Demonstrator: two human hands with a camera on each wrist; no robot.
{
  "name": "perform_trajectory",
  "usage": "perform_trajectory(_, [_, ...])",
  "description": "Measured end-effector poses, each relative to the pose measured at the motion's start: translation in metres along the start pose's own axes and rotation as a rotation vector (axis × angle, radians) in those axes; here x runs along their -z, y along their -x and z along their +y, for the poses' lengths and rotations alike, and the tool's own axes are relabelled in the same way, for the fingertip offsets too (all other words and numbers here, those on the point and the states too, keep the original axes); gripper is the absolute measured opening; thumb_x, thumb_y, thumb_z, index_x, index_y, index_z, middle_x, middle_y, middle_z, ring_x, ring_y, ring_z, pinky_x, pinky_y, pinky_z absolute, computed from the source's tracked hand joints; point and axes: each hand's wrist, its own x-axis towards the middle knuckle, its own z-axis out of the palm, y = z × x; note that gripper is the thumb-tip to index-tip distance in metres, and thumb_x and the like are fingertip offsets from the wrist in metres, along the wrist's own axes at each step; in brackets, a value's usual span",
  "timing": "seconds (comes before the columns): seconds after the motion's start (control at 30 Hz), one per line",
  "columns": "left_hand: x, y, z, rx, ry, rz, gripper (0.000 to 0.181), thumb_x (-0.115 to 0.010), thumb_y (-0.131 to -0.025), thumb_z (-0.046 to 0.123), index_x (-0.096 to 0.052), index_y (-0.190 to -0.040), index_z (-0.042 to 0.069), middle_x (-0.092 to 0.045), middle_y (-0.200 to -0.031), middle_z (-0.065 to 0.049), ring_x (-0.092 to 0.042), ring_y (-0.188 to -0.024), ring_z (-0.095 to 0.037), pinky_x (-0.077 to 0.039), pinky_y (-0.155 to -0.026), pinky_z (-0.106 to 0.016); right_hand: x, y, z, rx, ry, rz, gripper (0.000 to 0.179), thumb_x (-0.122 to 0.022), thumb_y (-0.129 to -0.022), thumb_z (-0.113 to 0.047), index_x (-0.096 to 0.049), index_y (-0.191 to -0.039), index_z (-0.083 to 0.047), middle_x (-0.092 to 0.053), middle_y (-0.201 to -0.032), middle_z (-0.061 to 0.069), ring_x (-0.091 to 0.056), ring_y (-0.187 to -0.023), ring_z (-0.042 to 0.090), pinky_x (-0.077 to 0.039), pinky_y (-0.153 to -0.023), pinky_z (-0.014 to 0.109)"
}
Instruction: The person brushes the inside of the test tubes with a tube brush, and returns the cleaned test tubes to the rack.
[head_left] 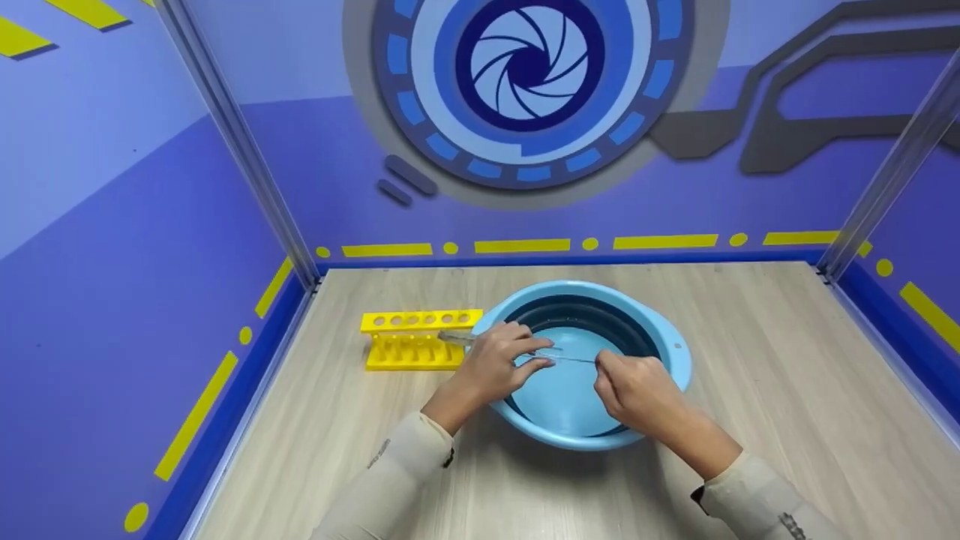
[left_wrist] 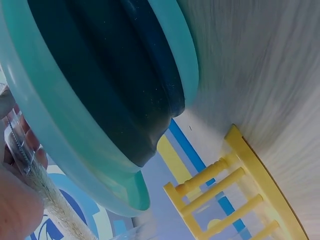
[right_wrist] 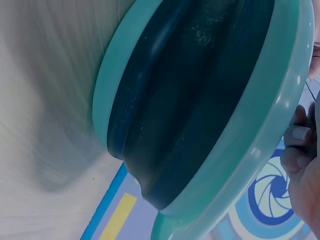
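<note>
Over the blue basin, my left hand holds a clear test tube, pinched between thumb and fingers, its rounded end toward the left. In the left wrist view, the pale bristles of a test tube brush lie inside the tube. My right hand grips the brush's thin wire handle, which runs out of the tube's mouth to the right. Curled fingers of this hand show beyond the basin rim in the right wrist view.
A yellow test tube rack with a row of holes and pegs stands left of the basin on the wood-grain table. Printed blue-purple panels close off the back and both sides.
</note>
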Motion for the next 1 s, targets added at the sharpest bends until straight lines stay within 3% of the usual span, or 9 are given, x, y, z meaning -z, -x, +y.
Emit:
perform_trajectory(0.13, [0.001, -0.001, 0.003, -0.008, -0.010, 0.012, 0.031, -0.074, -0.100, 0.042, -0.081, -0.124, 0.025, -0.074, -0.093, 0.002, -0.063, -0.086, -0.015, -0.055, -0.080, -0.026, -0.001, -0.002, -0.005, -0.085, -0.117, 0.020, 0.022, -0.060, -0.090, 0.005, -0.053, -0.077, -0.011, -0.036, -0.057, -0.009, -0.027, -0.051, -0.007, -0.023, -0.049, 0.009])
perform_trajectory(0.23, [0.003, -0.002, 0.003, -0.023, -0.031, 0.023, 0.031, -0.072, -0.101, 0.042, -0.080, -0.126, 0.026, -0.073, -0.093, 0.003, -0.064, -0.086, -0.015, -0.054, -0.080, -0.025, 0.000, -0.003, -0.009, -0.210, -0.230, -0.016, 0.028, -0.057, -0.095, 0.007, -0.051, -0.075, -0.012, -0.036, -0.057, -0.011, -0.027, -0.053, -0.009, -0.025, -0.048, 0.011])
perform_trajectory(0.37, [0.003, -0.005, 0.003, -0.071, -0.092, 0.079, 0.029, -0.075, -0.099, 0.039, -0.081, -0.124, 0.026, -0.072, -0.093, 0.004, -0.065, -0.086, -0.014, -0.054, -0.080, -0.025, 0.004, -0.006, -0.017, -0.483, -0.441, -0.120, 0.036, -0.050, -0.106, 0.001, -0.054, -0.073, -0.013, -0.044, -0.056, -0.013, -0.039, -0.050, -0.003, -0.035, -0.049, 0.019])
perform_trajectory(0.47, [0.002, -0.006, 0.004, -0.111, -0.152, 0.134, 0.027, -0.077, -0.098, 0.036, -0.082, -0.122, 0.025, -0.071, -0.091, 0.005, -0.065, -0.085, -0.013, -0.054, -0.079, -0.024, 0.008, -0.009, -0.022, -0.714, -0.637, -0.194, 0.043, -0.042, -0.111, -0.005, -0.055, -0.071, -0.010, -0.051, -0.054, -0.006, -0.049, -0.050, 0.007, -0.040, -0.052, 0.023])
perform_trajectory(0.6, [0.001, -0.009, 0.006, -0.168, -0.228, 0.187, 0.027, -0.081, -0.095, 0.033, -0.082, -0.121, 0.025, -0.071, -0.089, 0.006, -0.064, -0.081, -0.012, -0.051, -0.075, -0.023, 0.014, -0.015, -0.022, -0.977, -0.907, -0.267, 0.044, -0.035, -0.111, -0.012, -0.052, -0.071, -0.004, -0.051, -0.056, 0.002, -0.045, -0.050, 0.013, -0.036, -0.050, 0.022])
perform_trajectory(0.7, [0.001, -0.010, 0.006, -0.200, -0.262, 0.195, 0.027, -0.083, -0.094, 0.031, -0.082, -0.121, 0.024, -0.072, -0.090, 0.005, -0.063, -0.080, -0.013, -0.050, -0.074, -0.024, 0.018, -0.016, -0.021, -1.104, -1.065, -0.294, 0.038, -0.033, -0.107, -0.014, -0.049, -0.074, -0.005, -0.050, -0.057, 0.001, -0.038, -0.049, 0.012, -0.030, -0.048, 0.020])
perform_trajectory(0.8, [0.003, -0.011, 0.005, -0.207, -0.260, 0.162, 0.027, -0.079, -0.097, 0.033, -0.081, -0.122, 0.024, -0.072, -0.092, 0.004, -0.062, -0.081, -0.014, -0.050, -0.075, -0.025, 0.017, -0.014, -0.020, -1.048, -1.005, -0.294, 0.039, -0.034, -0.109, -0.014, -0.052, -0.075, -0.007, -0.051, -0.059, 0.000, -0.041, -0.050, 0.012, -0.033, -0.049, 0.021])
perform_trajectory(0.93, [0.006, -0.012, 0.005, -0.185, -0.214, 0.096, 0.028, -0.074, -0.101, 0.038, -0.081, -0.123, 0.024, -0.072, -0.092, 0.004, -0.062, -0.081, -0.013, -0.049, -0.074, -0.025, 0.014, -0.007, -0.018, -0.758, -0.701, -0.199, 0.036, -0.042, -0.113, -0.011, -0.064, -0.085, -0.014, -0.059, -0.067, -0.004, -0.053, -0.059, 0.009, -0.045, -0.058, 0.023])
perform_trajectory(1.0, [0.007, -0.013, 0.005, -0.173, -0.192, 0.063, 0.028, -0.072, -0.101, 0.040, -0.081, -0.123, 0.024, -0.073, -0.092, 0.005, -0.062, -0.081, -0.013, -0.048, -0.074, -0.025, 0.014, -0.004, -0.014, -0.615, -0.599, -0.134, 0.031, -0.047, -0.111, -0.005, -0.067, -0.091, -0.018, -0.061, -0.071, -0.007, -0.052, -0.060, 0.006, -0.047, -0.058, 0.024])
